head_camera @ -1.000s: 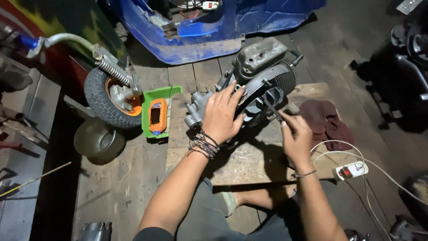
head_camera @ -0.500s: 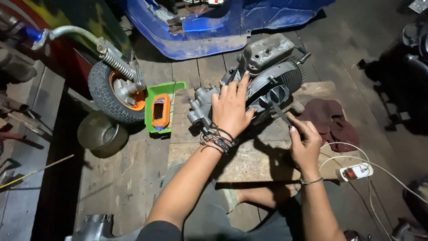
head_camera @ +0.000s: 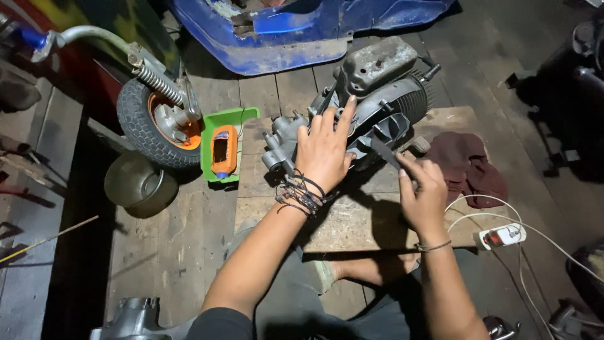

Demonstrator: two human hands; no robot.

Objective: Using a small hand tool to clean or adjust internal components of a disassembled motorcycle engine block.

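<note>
Floor: dark wooden planks (head_camera: 182, 252), one board (head_camera: 352, 220) under one grey engine (head_camera: 377, 94).
Left hand (head_camera: 324, 151): fingers spread flat on engine.
Right hand (head_camera: 425, 192): fingers clamped on thin dark tool (head_camera: 385, 151); tip hard to make out.
Cut off: one blue scooter body (head_camera: 302, 31), one wheel (head_camera: 157, 126).

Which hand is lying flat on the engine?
The left hand, fingers spread on the grey engine. The right hand instead pinches a thin dark tool.

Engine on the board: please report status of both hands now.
Left hand flat on grey engine. Right hand grips thin dark tool, tip at casing. Maroon rag beside, not blocking.
</note>
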